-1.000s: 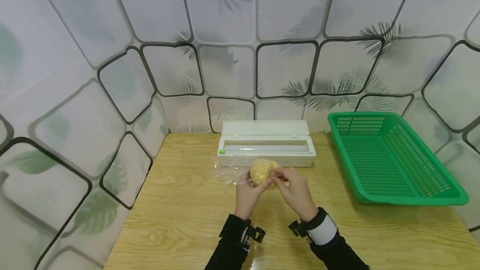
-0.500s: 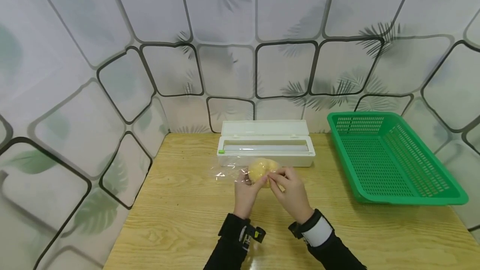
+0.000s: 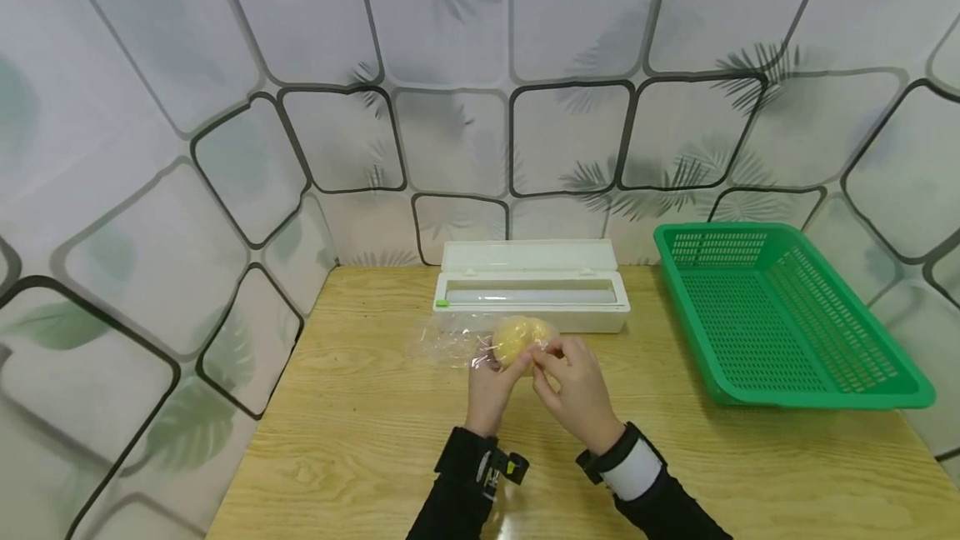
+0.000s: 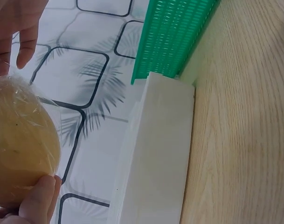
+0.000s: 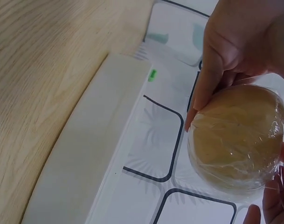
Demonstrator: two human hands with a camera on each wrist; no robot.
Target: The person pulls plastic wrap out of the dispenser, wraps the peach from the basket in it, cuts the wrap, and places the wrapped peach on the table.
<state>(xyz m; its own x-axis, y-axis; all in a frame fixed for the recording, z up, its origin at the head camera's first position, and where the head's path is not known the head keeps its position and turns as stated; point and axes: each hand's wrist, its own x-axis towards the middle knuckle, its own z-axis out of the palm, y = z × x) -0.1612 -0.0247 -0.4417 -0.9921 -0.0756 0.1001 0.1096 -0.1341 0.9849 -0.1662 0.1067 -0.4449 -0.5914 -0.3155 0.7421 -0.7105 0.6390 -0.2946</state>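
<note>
A round yellow-brown potato [image 3: 519, 336] wrapped in clear cling film sits between both hands over the wooden table [image 3: 360, 440], just in front of the white cling-film dispenser [image 3: 532, 288]. My left hand [image 3: 491, 382] cups the potato [image 4: 18, 149] from the left, thumb against its side. My right hand [image 3: 573, 377] pinches the film on its right side. A loose flap of film [image 3: 442, 344] trails to the left. In the right wrist view the potato [image 5: 237, 140] shows film stretched tight over it.
A green perforated plastic basket [image 3: 780, 315] stands at the right of the table, holding nothing. The dispenser's lid is open against the patterned wall panels [image 3: 450, 132], which enclose the table on the left and back.
Both hands and the potato have shifted slightly left and toward the dispenser. The right hand's fingers have worked the film closer round the potato; the loose flap has moved left.
</note>
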